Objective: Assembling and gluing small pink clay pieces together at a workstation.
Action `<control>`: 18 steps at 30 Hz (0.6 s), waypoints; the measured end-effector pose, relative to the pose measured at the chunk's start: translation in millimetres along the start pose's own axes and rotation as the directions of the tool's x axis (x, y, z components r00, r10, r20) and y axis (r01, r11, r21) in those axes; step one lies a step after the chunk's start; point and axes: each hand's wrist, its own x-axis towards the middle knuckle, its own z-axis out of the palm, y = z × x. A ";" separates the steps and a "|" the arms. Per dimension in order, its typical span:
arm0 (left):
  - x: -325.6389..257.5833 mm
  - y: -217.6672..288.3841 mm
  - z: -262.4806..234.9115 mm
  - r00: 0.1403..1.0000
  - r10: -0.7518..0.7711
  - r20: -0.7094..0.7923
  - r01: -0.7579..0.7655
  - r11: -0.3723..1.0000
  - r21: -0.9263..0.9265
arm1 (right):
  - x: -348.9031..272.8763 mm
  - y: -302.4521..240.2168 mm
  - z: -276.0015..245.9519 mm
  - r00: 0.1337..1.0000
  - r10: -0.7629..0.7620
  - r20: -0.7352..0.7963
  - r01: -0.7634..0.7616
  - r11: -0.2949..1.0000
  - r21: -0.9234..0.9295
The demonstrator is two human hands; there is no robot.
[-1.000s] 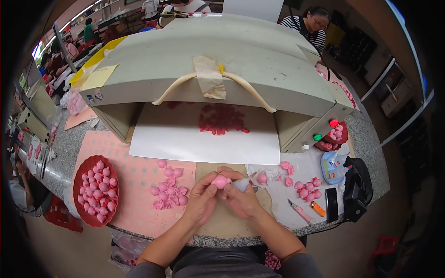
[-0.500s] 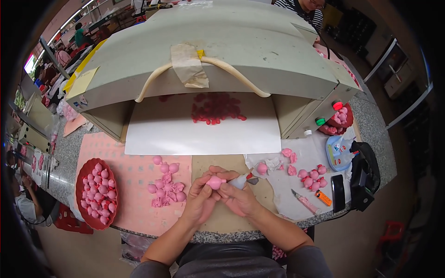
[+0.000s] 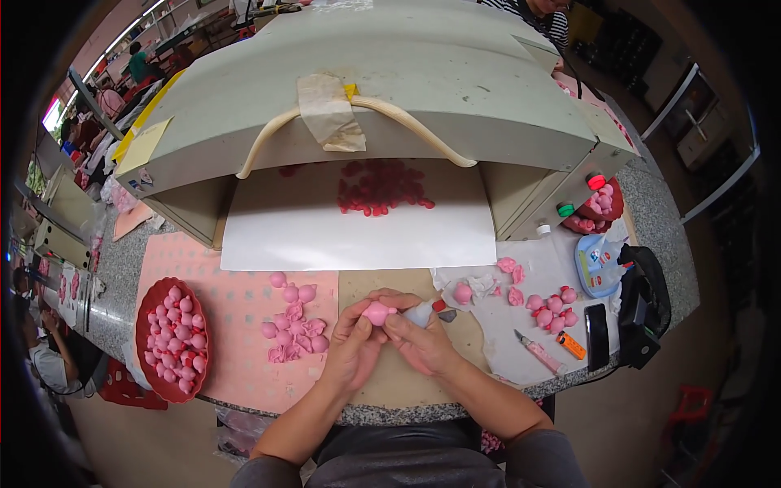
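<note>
Both my hands meet over the brown board at the table's front edge. My left hand (image 3: 351, 348) pinches a small pink round piece (image 3: 378, 313) between its fingertips. My right hand (image 3: 419, 342) touches the same piece and also holds a small white glue bottle with a red tip (image 3: 426, 310). Just left of my hands lies a loose heap of pink pieces (image 3: 293, 325) on a pink mat (image 3: 236, 342). More pink pieces (image 3: 549, 305) rest on white paper to the right.
A red oval tray (image 3: 145, 342) full of pink pieces sits far left. A big grey-green machine hood (image 3: 407, 89) covers a white belt (image 3: 325, 236) carrying red pieces (image 3: 378, 185). Right side: craft knife (image 3: 533, 350), orange lighter (image 3: 571, 345), phone (image 3: 596, 325), black device (image 3: 643, 309).
The view has shifted slightly; my hands stay together on the pink piece in about the same spot, with only small finger movements.
</note>
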 end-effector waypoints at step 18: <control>2.8 0.3 -3.9 0.987 0.160 -0.027 -0.146 0.949 0.279 | -0.3 -4.2 -0.1 0.985 -0.167 0.034 0.154 0.787 -0.597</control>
